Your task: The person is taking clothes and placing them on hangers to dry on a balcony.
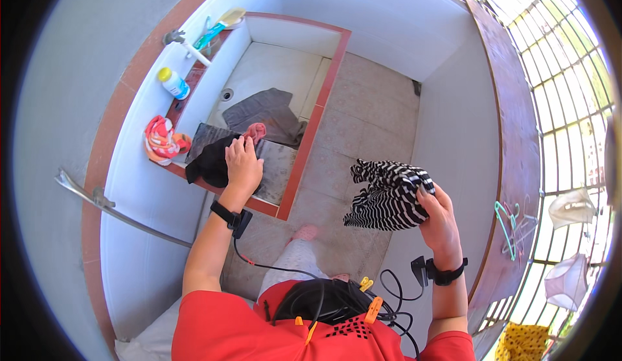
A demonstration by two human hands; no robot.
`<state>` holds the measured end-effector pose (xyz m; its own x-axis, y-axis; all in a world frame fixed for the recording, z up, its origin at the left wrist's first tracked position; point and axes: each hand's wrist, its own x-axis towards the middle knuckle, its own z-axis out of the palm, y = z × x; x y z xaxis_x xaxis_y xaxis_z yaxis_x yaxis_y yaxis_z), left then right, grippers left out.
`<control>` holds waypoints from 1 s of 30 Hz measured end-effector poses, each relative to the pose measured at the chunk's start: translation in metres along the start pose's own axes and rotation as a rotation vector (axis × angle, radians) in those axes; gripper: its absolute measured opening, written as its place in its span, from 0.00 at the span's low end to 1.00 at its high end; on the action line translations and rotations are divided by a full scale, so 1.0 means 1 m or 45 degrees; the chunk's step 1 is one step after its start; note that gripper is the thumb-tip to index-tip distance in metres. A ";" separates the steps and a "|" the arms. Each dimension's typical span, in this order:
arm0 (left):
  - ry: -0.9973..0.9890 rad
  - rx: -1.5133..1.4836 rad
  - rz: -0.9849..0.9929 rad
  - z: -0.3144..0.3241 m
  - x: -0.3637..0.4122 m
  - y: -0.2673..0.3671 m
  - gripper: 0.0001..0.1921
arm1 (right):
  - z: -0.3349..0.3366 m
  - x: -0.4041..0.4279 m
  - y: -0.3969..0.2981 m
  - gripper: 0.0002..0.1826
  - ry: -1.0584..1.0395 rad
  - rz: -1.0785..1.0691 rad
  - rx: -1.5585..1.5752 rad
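Black-and-white striped fabric [388, 195] hangs bunched from my right hand [441, 220], which grips its right edge above the tiled floor. My left hand [243, 164] is palm down over a black cloth [211, 162] at the near end of a tiled sink [282, 72]. Its fingertips are at a small pink cloth [255, 131]; the underside of the hand is hidden, so any grip there cannot be made out. A grey cloth [265, 113] lies spread beyond, on the sink floor. Under the black cloth is a grey slab [278, 166].
On the sink's left ledge are a yellow-capped bottle [174, 83], a teal-handled brush [214, 33] and a bunched orange-and-white cloth [163, 140]. A tap [194, 52] juts over the basin. A metal pipe [121, 212] crosses at left. Hangers [512, 227] hang by the barred window at right.
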<state>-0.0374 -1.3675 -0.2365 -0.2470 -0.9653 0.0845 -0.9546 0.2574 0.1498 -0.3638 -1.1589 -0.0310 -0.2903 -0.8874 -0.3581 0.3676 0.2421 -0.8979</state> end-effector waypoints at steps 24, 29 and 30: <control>-2.319 -2.743 -0.523 0.028 -0.108 0.297 0.39 | -0.074 -0.086 0.077 0.16 -0.009 0.153 -0.429; -2.213 -2.456 -0.615 0.016 -0.105 0.327 0.35 | -0.087 -0.104 0.091 0.15 -0.092 0.012 -0.555; -2.235 -2.473 -0.623 0.011 -0.104 0.332 0.33 | -0.088 -0.109 0.084 0.14 -0.125 -0.018 -0.539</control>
<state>-0.3305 -1.1821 -0.2064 -0.9068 0.0755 -0.4148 -0.1627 -0.9703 0.1792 -0.3793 -1.0073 -0.0906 -0.1997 -0.9199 -0.3376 -0.0362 0.3512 -0.9356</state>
